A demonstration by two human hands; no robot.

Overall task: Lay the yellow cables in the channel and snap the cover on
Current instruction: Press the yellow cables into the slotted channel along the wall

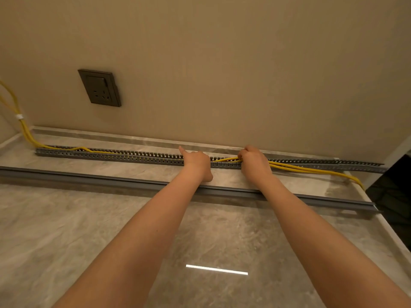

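Note:
A long grey slotted channel (106, 155) lies on the marble counter along the wall. Yellow cables (311, 169) come down the left corner, run inside the channel's left half, and leave it on the right, trailing over the counter's right edge. My right hand (253, 162) is closed around the cables at the channel's middle. My left hand (196, 162) rests on the channel beside it, index finger pointing out toward the wall; whether it holds the cables is hidden. The grey cover (100, 180) lies loose on the counter, parallel to the channel and nearer to me.
A dark wall socket (100, 87) sits above the channel's left part. A white tie (19, 116) binds the cables in the left corner. A dark object (391, 192) stands past the counter's right edge. The marble counter (89, 230) stretches toward me.

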